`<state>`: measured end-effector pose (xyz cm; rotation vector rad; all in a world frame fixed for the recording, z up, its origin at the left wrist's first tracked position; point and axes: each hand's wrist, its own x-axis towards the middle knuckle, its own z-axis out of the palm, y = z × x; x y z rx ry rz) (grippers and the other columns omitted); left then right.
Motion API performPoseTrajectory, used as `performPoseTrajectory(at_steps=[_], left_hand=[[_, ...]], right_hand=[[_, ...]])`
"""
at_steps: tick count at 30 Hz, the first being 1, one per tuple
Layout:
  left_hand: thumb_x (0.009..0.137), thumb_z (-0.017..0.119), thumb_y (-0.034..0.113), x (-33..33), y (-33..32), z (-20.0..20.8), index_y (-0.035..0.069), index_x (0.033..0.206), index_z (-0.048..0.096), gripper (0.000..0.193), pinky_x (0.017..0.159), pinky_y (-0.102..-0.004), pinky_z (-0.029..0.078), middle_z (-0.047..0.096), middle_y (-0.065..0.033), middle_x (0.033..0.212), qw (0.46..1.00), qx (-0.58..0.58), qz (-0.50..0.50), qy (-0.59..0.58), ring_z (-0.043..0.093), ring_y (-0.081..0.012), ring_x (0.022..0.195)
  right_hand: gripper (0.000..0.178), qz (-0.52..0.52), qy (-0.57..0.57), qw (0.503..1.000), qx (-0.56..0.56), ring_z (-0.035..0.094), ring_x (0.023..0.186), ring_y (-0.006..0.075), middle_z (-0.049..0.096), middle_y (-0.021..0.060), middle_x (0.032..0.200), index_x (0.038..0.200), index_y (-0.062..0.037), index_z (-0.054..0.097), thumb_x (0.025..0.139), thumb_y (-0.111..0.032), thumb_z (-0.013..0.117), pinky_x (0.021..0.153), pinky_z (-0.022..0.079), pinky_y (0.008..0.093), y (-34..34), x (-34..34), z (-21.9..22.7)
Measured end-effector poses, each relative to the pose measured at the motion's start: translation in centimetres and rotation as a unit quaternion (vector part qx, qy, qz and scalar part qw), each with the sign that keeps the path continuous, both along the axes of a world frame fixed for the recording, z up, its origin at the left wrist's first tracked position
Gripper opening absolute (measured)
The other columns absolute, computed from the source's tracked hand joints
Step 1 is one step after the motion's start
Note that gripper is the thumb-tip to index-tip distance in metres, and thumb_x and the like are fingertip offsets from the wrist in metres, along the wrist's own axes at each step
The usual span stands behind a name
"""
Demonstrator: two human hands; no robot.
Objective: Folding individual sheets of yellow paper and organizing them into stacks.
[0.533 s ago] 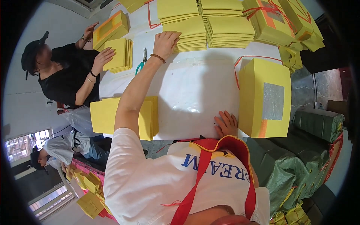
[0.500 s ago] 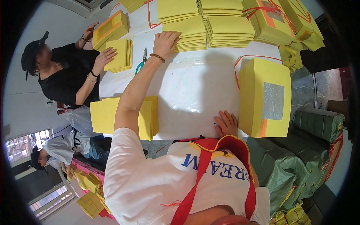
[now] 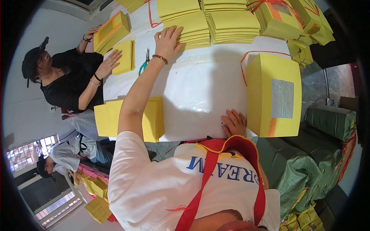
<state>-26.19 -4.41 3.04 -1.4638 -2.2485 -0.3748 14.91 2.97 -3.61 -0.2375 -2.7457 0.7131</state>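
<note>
My left arm reaches across the white-covered table (image 3: 192, 84). My left hand (image 3: 167, 43) is at the near left corner of a stack of yellow paper bundles (image 3: 194, 30), its fingers stretched along the side and its thumb apart at the front. Close to that wrist lie scissors with teal handles (image 3: 142, 68). My right hand (image 3: 234, 122) rests flat on the near table edge, fingers spread. Just right of it stands a big yellow paper block (image 3: 259, 94) with a silver patch and an orange strip. Partly behind my left forearm is another yellow stack (image 3: 153, 119).
Red string (image 3: 243, 63) loops beside the big block. More yellow stacks (image 3: 235, 25) and a red-tied bundle (image 3: 279, 21) line the far side. A co-worker in black (image 3: 71, 73) handles yellow stacks at left. Green wrapped bales (image 3: 291, 165) stand at lower right; another person sits at lower left.
My left fingers have straightened and spread from a curled pose at the stack corner. My right hand stays flat. The view has shifted slightly, and the co-worker's near hand has moved at the small stack.
</note>
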Motion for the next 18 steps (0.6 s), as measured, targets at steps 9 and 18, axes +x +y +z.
performPoseTrajectory(at_steps=[9, 18], left_hand=[[0.081, 0.062, 0.030, -0.59, 0.10, -0.09, 0.016, 0.123, 0.048, 0.046, 0.091, -0.0438, 0.028, 0.055, -0.0034, 0.115, 0.999, -0.031, -0.009, 0.026, 0.049, -0.0199, 0.106], [0.080, 0.063, 0.031, -0.45, 0.21, -0.04, 0.018, 0.125, 0.047, 0.049, 0.090, -0.0428, 0.029, 0.054, -0.0032, 0.117, 1.000, -0.027, -0.005, 0.003, 0.048, -0.0202, 0.106]], right_hand=[[0.034, -0.004, -0.006, 1.000, -0.002, 0.037, 0.125, 0.0252, 0.045, 0.0069, 0.131, 0.112, -0.0130, 0.057, 0.079, -0.021, 0.061, 0.103, 0.028, 0.0458, -0.03, 0.01, -0.33], [0.032, -0.007, 0.007, 1.000, -0.017, 0.038, 0.125, 0.0252, 0.045, 0.0067, 0.131, 0.112, -0.0127, 0.057, 0.081, -0.021, 0.060, 0.103, 0.028, 0.0465, -0.09, 0.10, -0.86]])
